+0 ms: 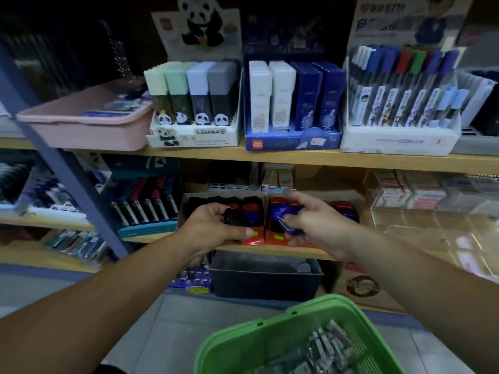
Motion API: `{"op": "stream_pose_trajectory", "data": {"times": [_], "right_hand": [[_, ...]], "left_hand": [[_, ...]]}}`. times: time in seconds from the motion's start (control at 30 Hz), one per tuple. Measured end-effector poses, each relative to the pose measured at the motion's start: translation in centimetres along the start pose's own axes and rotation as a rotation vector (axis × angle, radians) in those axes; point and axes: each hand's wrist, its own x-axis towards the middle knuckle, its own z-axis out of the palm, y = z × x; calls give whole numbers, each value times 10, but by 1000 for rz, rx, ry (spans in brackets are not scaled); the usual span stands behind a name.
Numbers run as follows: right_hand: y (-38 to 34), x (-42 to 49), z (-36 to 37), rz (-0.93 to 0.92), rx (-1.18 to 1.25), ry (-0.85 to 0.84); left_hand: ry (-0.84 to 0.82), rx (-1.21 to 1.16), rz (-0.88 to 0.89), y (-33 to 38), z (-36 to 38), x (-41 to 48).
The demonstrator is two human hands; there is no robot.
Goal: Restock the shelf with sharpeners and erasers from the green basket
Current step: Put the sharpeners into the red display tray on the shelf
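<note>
The green basket [243, 336] is sitting lowest in view, just below the right forearm, and small grey packets [324, 349] are lying in it; what they are is too blurred to tell. Both arms are reaching forward to the middle shelf [162, 237]. The left hand [213, 228] is curling its fingers round a black sharpener [232, 217] and holding it over the left red box [255, 238]. The right hand [318, 222] is pinching a blue sharpener [287, 218] between thumb and fingers, over the right red box [275, 238]. The two boxes are standing side by side, touching, with more black, red and blue sharpeners inside. A dark bin [264, 282] is sitting under the shelf. A pink tray [86, 130] and a panda box [194, 139] are standing on the shelf above.
</note>
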Motion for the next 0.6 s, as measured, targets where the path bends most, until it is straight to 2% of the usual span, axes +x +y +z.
{"op": "stream_pose_trajectory", "data": {"times": [0.1,0.27,0.4,0.6], "right_hand": [[-3,0,18,-86,-114,-6],[-8,12,48,-205,-134,99],[-16,43,90,-305,-243,157],[-19,87,122,-326,-479,163]], "left_hand": [[-1,-72,-24,-12,-24,-5],[159,-77,20,-28,-67,1],[275,-89,106,-41,-90,14],[282,26,196,-50,-96,31]]}}
